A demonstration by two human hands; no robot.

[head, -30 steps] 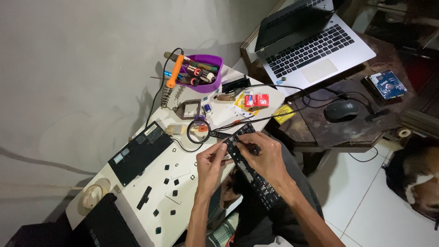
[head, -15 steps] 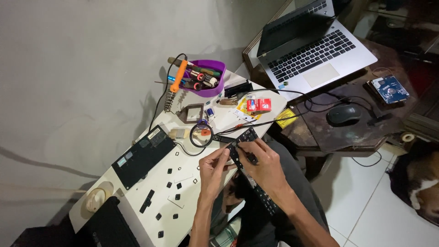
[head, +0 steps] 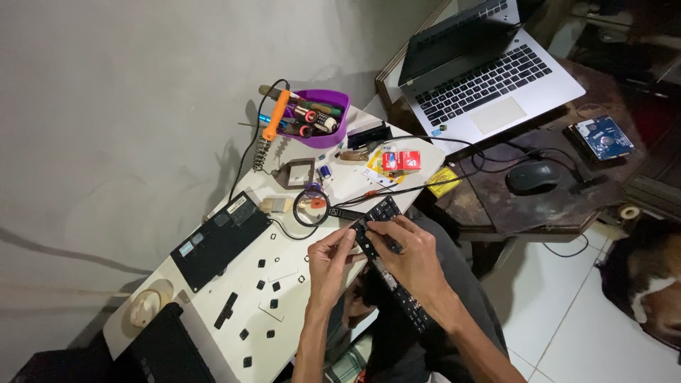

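Head view: black keyboard strip (head: pixel 386 264) propped slanted across the lap at the near edge of the white table (head: pixel 213 323), pinched by left hand (head: pixel 330 261) fingertips for steadiness, right hand (head: pixel 411 254) fingers closed on a thin tool above the keys, loose keycaps (head: pixel 271 303) left.

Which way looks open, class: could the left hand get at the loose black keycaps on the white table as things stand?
Probably yes. The left hand pinches the black keyboard strip right beside the loose keycaps; bare white table lies between, nothing blocking. It would have to release the strip first.
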